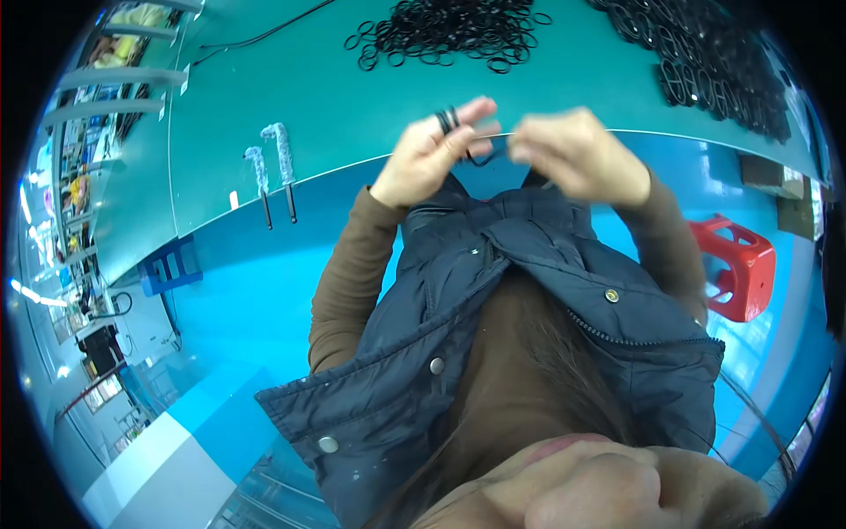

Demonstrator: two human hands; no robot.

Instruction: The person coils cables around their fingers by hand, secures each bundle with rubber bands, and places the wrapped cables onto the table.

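Note:
My left hand (pixel 432 154) is at the table's near edge, with black rings (pixel 447 119) looped round its fingers. Its thumb is pressed toward the fingers, and another black ring (pixel 480 160) shows just below the fingertips. Close by on the right, my right hand (pixel 577 157) is curled with its fingertips pointing at the left hand. It is a little blurred, and whatever lies in its fingers is hidden. Beyond both hands, a loose pile of black rings (pixel 449 31) covers the far middle of the green table (pixel 344 97).
Bundled black rings (pixel 705 62) lie at the table's far right. Two fuzzy-headed tools with dark handles (pixel 284 163) lie across the near edge at left. A red stool (pixel 745 273) stands right, a blue stool (pixel 172 269) left, and cardboard boxes (pixel 775 181) sit under the table.

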